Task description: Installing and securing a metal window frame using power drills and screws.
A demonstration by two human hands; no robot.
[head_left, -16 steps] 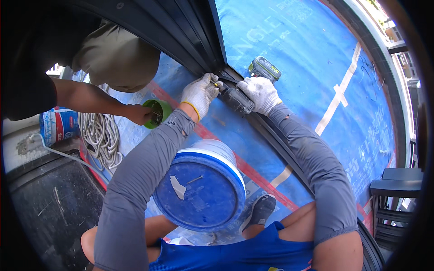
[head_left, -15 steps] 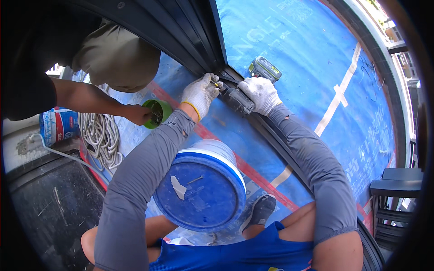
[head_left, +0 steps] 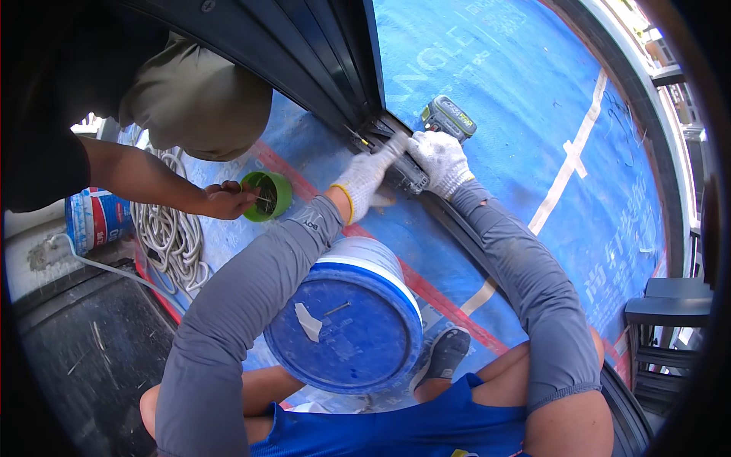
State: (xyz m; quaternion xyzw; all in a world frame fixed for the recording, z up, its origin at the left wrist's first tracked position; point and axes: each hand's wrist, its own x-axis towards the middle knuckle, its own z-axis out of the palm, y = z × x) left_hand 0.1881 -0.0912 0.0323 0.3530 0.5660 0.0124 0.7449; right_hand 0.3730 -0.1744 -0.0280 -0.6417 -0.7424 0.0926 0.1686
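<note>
My right hand [head_left: 442, 161], in a white knit glove, is closed around a cordless drill [head_left: 406, 177]. The drill lies along the dark metal frame [head_left: 327, 72], its green-trimmed battery [head_left: 451, 120] to the far right of the hand. A thin bit with a yellow band [head_left: 362, 140] points from the drill toward the frame's corner. My left hand [head_left: 364, 177], also gloved, is blurred at its fingers; they reach across the drill's front end and look spread, with nothing visible in them. Whether they touch the drill is unclear.
A bucket with a blue lid [head_left: 343, 346] stands before me, a screw [head_left: 337, 308] and a white scrap [head_left: 308, 323] on it. At left, a co-worker's hand [head_left: 228, 199] reaches into a green cup [head_left: 283, 194] of screws. Coiled rope [head_left: 169, 228] lies beside a blue-and-red bucket [head_left: 95, 217].
My left hand has drawn away from the yellow-banded bit, toward me and over the drill's front end. The co-worker's hand has shifted at the cup, fingers now at its screws. My right hand keeps its hold.
</note>
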